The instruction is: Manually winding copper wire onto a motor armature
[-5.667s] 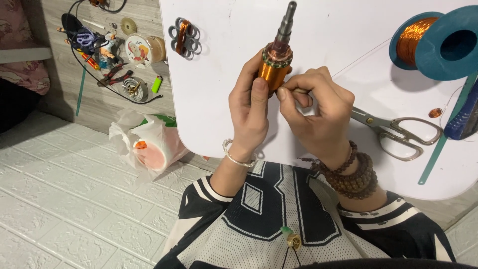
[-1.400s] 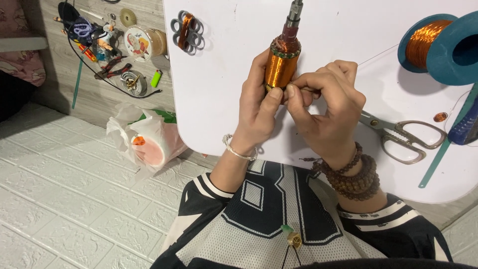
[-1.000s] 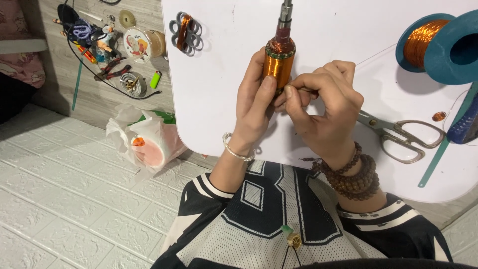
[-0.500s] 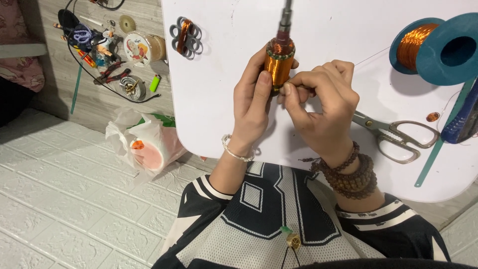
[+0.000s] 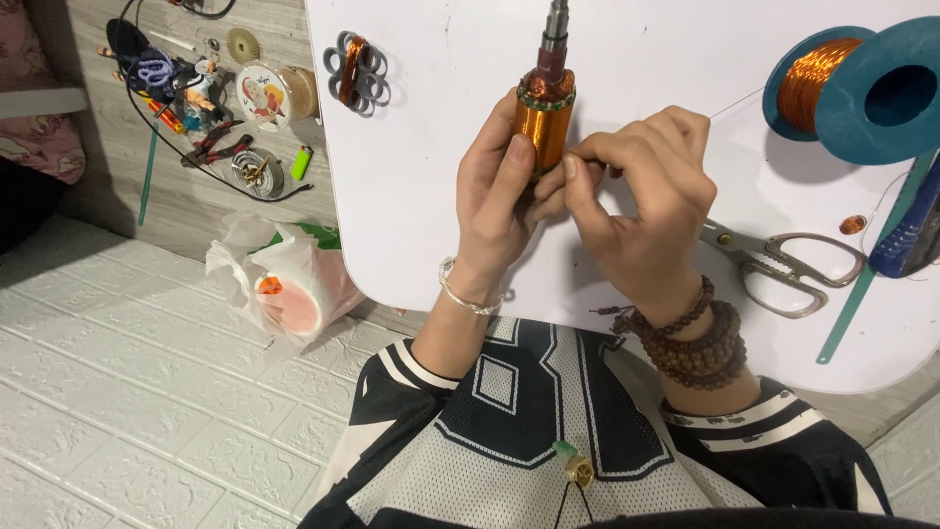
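The motor armature [image 5: 543,122], wound with shiny copper wire, stands upright over the white table [image 5: 431,196], with its metal shaft pointing away from the person. The left hand [image 5: 499,196] wraps around its side and grips it firmly. The right hand [image 5: 641,196] is closed too, with its fingertips pinching something very small right at the armature's lower end; it looks like a thin wire, but that is too small to tell. The winding step seems to be in hand, and the next bit needs tiny, careful finger moves. A blue spool of copper wire [image 5: 862,83] sits far right. Scissors [image 5: 783,264] lie just beside the right hand.
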